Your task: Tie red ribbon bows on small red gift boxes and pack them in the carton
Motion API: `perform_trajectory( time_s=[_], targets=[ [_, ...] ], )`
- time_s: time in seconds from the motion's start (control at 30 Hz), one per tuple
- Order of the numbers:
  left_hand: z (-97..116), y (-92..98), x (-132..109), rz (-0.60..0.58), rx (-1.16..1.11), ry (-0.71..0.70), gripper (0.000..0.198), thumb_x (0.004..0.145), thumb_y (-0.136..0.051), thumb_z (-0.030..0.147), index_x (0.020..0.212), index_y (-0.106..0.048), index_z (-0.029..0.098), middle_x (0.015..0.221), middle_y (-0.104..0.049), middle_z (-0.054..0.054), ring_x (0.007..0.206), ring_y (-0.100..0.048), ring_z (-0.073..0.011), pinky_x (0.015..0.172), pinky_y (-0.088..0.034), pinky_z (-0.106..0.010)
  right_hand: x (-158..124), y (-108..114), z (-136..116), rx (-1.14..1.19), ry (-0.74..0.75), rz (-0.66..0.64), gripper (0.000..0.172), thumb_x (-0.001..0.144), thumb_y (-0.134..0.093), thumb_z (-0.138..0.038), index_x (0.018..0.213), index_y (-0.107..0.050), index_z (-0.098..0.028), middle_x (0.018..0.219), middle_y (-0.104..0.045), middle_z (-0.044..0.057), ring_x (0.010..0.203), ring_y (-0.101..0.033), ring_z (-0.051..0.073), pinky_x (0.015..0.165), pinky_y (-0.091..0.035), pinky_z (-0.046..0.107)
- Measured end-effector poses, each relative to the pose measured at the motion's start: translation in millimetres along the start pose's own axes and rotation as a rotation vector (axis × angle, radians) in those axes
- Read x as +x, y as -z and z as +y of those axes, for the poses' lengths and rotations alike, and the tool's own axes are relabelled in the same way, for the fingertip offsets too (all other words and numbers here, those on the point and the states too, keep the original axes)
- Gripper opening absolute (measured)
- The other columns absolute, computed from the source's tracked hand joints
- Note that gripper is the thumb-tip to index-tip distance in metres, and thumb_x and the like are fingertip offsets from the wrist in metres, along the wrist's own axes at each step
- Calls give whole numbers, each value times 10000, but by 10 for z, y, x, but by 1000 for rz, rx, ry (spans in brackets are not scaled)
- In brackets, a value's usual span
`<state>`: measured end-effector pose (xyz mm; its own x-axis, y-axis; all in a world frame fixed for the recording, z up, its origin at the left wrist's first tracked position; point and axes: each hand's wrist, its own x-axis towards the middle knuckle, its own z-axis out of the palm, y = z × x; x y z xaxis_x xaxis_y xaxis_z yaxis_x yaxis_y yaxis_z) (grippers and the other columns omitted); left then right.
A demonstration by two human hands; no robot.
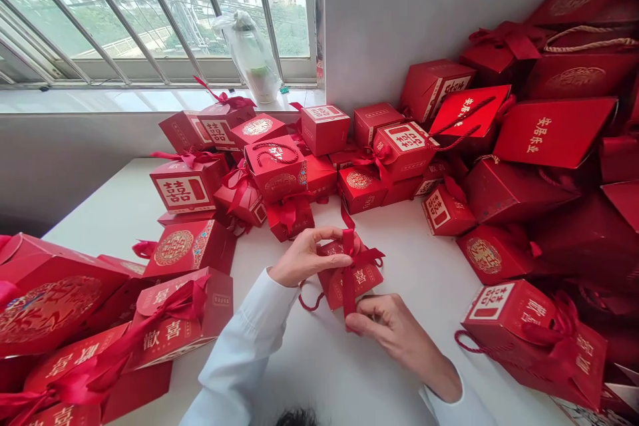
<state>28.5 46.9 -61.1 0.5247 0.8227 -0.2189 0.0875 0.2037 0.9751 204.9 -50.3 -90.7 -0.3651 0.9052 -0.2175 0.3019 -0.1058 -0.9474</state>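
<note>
A small red gift box (pixel 370 277) with pale Chinese characters rests on the white table in front of me. A red satin ribbon (pixel 349 289) crosses its top and is knotted there, with one tail spread to the right. My left hand (pixel 303 258) is at the box's left side, its thumb and fingers closed on the ribbon close to the knot. At the near edge of the box, my right hand (pixel 392 327) pinches the ribbon's lower end. Beside the box, a red cord (pixel 310 306) loops out on the left.
Red gift boxes (pixel 276 166) are heaped along the back of the white table (pixel 319 373). More boxes (pixel 182 319) stand at left, and a tall pile of boxes and bags (pixel 529 190) fills the right. A plastic-wrapped bottle (pixel 257 73) stands on the windowsill.
</note>
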Motion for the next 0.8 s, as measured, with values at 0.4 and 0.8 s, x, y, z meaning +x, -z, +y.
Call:
perform_trajectory(
  time_s=[0.4, 0.8],
  targets=[
    [-9, 119, -104, 296, 20, -31, 423, 797, -559, 559, 934, -633, 165, 1079, -636, -96, 1061, -562, -231, 861, -423, -318, 575, 830, 250, 39, 71, 245, 313, 829, -554, -413, 1029, -636, -186, 1069, -633, 72, 964, -563, 199, 814, -430, 299],
    [-634, 25, -638, 306, -34, 93, 644, 786, -548, 603, 1253, -438, 174, 1022, -596, -94, 883, -583, -196, 795, -439, -326, 670, 870, 232, 241, -11, -73, 356, 762, -657, -398, 1029, -639, -164, 976, -649, 57, 850, -595, 168, 762, -443, 291]
  ],
)
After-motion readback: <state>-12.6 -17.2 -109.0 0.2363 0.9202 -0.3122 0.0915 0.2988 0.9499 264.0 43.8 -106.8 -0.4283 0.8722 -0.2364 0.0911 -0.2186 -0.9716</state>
